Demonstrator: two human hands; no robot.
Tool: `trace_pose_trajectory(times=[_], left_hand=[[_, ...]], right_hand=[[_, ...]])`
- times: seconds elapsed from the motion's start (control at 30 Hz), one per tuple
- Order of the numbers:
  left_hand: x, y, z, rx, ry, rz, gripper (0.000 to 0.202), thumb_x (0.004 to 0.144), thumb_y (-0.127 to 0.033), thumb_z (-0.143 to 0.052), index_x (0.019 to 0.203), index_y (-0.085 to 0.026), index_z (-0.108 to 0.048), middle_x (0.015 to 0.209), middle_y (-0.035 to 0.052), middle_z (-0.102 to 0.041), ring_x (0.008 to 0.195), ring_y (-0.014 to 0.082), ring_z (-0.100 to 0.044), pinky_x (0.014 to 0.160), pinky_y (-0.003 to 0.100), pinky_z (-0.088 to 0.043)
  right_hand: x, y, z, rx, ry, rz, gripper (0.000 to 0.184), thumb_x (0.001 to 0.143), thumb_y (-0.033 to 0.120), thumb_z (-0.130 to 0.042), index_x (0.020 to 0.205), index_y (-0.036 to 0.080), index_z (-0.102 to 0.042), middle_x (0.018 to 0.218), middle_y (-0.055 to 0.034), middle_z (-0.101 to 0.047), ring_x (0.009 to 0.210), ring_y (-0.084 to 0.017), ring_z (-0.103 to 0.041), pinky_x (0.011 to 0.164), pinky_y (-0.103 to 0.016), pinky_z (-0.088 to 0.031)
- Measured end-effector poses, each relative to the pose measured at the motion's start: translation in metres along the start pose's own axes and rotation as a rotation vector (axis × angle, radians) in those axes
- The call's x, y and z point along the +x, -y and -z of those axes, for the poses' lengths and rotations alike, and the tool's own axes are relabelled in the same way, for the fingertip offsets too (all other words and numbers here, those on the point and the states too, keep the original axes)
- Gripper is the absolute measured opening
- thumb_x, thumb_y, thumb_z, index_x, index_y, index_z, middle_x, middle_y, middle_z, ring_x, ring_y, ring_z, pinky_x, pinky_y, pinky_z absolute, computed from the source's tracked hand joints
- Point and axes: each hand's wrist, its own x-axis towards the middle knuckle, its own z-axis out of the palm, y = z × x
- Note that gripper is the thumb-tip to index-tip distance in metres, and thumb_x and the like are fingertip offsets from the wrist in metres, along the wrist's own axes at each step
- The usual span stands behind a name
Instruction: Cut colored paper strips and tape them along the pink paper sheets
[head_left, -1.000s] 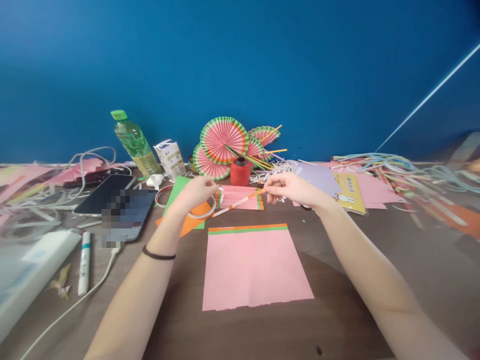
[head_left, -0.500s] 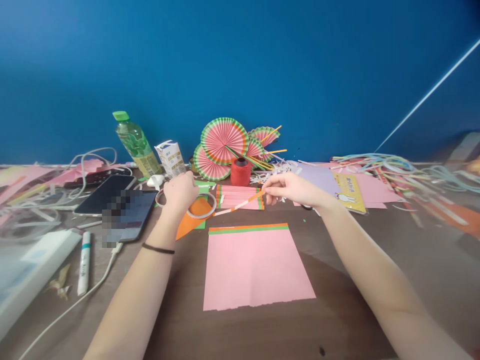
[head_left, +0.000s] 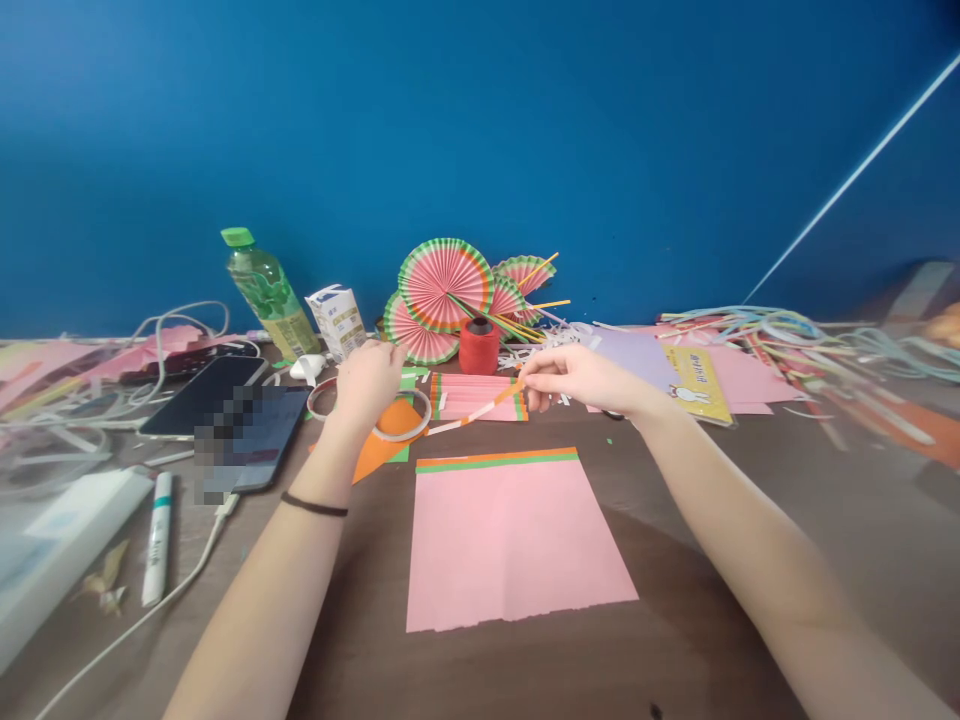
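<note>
Nearest, a pink sheet (head_left: pixel 510 545) lies flat in the middle, its far edge banded green and orange. Beyond it, the right hand (head_left: pixel 566 380) pinches one end of an orange-and-white strip (head_left: pixel 480 411), which slants left and nearer, towards a tape roll (head_left: pixel 401 437). Left of that roll is the left hand (head_left: pixel 367 385), fingers curled; whether it grips anything I cannot tell. Farther back are pleated paper (head_left: pixel 484 390), a red spool (head_left: pixel 478 352) and, farthest, round paper fans (head_left: pixel 446 283).
</note>
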Motion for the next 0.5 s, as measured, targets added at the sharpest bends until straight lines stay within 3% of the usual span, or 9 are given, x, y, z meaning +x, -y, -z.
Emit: trace_pose_trajectory(times=[0.1,0.23,0.3,0.5], left_hand=[[-0.005,-0.014,0.001,-0.291,0.036,-0.146,0.029,0.082,-0.033,-0.039,0.094,-0.018,-0.062,0.102,0.0073,-0.064,0.093,0.0220,-0.057,0.079,0.028,-0.041],[-0.022,-0.042,0.007,-0.682,0.318,-0.406,0.029,0.079,-0.034,-0.045,0.101,-0.021,-0.059,0.105,0.0033,-0.063,0.096,0.0180,-0.056,0.081,0.025,-0.042],[-0.029,-0.053,0.007,-0.737,0.403,-0.439,0.031,0.078,-0.033,-0.048,0.106,-0.021,-0.055,0.103,0.0031,-0.063,0.093,0.0177,-0.057,0.078,0.026,-0.043],[-0.034,-0.062,-0.001,-0.674,0.276,-0.518,0.020,0.076,-0.035,-0.054,0.088,-0.019,-0.055,0.088,0.0020,-0.062,0.083,0.0158,-0.057,0.074,0.028,-0.043]], right_hand=[[0.002,-0.005,-0.003,0.033,0.026,0.029,0.016,0.078,0.029,-0.053,0.077,0.015,-0.059,0.066,-0.0022,-0.066,0.059,-0.011,-0.060,0.056,-0.023,-0.044],[0.004,-0.007,-0.006,0.048,0.036,0.044,0.019,0.080,0.033,-0.051,0.077,0.015,-0.057,0.067,-0.0025,-0.066,0.058,-0.011,-0.060,0.058,-0.024,-0.045],[0.004,-0.006,-0.007,0.044,0.029,0.051,0.018,0.080,0.032,-0.051,0.077,0.015,-0.056,0.067,-0.0022,-0.066,0.058,-0.011,-0.060,0.058,-0.024,-0.044],[0.004,-0.005,-0.009,0.060,0.035,0.071,0.016,0.081,0.030,-0.049,0.077,0.016,-0.054,0.068,-0.0026,-0.066,0.059,-0.012,-0.060,0.058,-0.024,-0.045]])
